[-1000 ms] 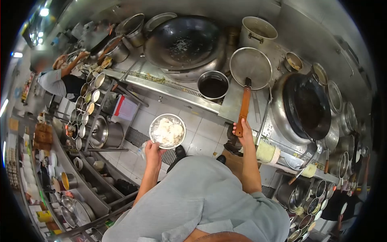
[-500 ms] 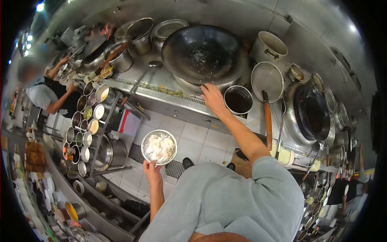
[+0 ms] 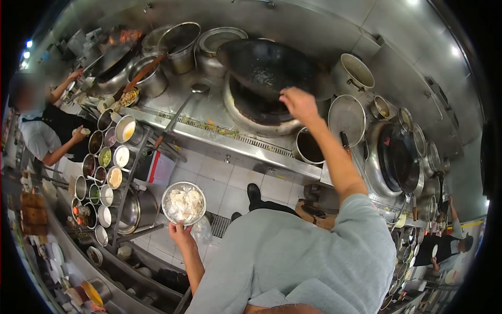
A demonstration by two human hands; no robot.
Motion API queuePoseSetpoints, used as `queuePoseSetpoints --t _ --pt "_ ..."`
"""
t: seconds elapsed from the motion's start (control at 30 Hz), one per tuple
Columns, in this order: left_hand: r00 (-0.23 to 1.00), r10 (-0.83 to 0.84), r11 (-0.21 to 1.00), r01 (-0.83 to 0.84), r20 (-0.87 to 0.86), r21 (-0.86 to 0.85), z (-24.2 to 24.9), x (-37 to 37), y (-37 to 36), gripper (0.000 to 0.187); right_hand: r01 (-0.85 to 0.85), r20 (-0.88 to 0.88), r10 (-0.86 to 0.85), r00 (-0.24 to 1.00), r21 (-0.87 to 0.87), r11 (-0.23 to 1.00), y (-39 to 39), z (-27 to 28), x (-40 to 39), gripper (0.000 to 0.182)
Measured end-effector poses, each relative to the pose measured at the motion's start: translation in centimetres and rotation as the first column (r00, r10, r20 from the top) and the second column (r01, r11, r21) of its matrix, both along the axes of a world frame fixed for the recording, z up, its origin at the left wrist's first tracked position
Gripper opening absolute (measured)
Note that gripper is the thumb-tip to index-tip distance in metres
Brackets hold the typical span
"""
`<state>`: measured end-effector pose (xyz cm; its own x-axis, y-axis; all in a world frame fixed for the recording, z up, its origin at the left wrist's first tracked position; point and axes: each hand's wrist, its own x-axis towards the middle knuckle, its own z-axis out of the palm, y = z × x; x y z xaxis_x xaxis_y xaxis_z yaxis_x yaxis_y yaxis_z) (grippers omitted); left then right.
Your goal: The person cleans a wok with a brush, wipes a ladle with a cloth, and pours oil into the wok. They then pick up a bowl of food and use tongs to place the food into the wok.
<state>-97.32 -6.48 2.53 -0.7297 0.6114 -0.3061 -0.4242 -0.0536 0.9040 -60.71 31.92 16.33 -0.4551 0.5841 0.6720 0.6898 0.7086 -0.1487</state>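
Your right hand (image 3: 301, 107) was clamped on the near rim of the wok (image 3: 264, 68), tilted over the burner (image 3: 246, 116) by the counter's front edge (image 3: 209, 133), while your left hand (image 3: 181, 234) gripped the bowl (image 3: 204, 206) of white food (image 3: 185, 201) beyond that edge.

The shirt (image 3: 298, 246) was loose and light grey, with soft creases, and its right sleeve (image 3: 361, 217) was short. The trousers (image 3: 276, 208) were dark, and the shoes (image 3: 254, 192) were black. The left hand (image 3: 181, 234) and right hand (image 3: 300, 103) were bare.
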Motion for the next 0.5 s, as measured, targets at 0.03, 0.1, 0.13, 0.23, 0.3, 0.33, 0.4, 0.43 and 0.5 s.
queuePoseSetpoints --t 0.03,0.1,0.13,0.23,0.3,0.33,0.4,0.43,0.5 --pt "1.000 0.011 1.000 -0.011 0.000 -0.006 0.2 0.3 0.6 0.007 0.049 0.001 -0.049 0.999 -0.031 0.998 1.3 2.8 0.1 0.017" --pt "1.000 0.031 0.999 -0.031 -0.004 -0.027 0.4 0.5 1.8 0.007 0.147 -0.013 -0.149 0.989 -0.104 0.984 4.6 8.2 0.5 0.022" --pt "0.999 0.040 0.999 -0.041 -0.008 -0.036 0.1 0.8 2.1 0.007 0.194 -0.029 -0.200 0.979 -0.140 0.971 6.8 10.8 0.9 0.024" --pt "0.998 0.063 0.997 -0.064 -0.017 -0.038 0.5 1.6 4.5 0.007 0.119 -0.077 -0.123 0.989 -0.056 0.991 18.1 17.1 2.2 0.029" --pt "0.997 0.068 0.997 -0.069 -0.027 -0.035 1.1 2.2 6.1 0.007 0.143 -0.077 -0.144 0.987 -0.024 0.989 27.0 20.9 2.5 0.034" --pt "0.997 0.071 0.997 -0.073 -0.033 -0.038 1.6 2.6 6.8 0.007 0.151 -0.086 -0.148 0.985 0.035 0.988 30.0 22.5 2.6 0.035" --pt "0.996 0.083 0.996 -0.084 -0.025 -0.035 2.7 3.2 8.3 0.007 0.156 -0.230 -0.200 0.952 -0.196 0.968 31.6 25.3 3.0 0.032" --pt "0.996 0.090 0.995 -0.090 -0.013 -0.038 3.3 3.5 8.7 0.007 0.141 -0.291 -0.236 0.927 -0.311 0.940 32.4 26.4 3.1 0.031" --pt "0.994 0.107 0.994 -0.107 -0.001 -0.036 4.1 4.1 9.3 0.008 0.212 -0.373 -0.356 0.857 -0.375 0.902 35.2 27.3 3.7 0.033"
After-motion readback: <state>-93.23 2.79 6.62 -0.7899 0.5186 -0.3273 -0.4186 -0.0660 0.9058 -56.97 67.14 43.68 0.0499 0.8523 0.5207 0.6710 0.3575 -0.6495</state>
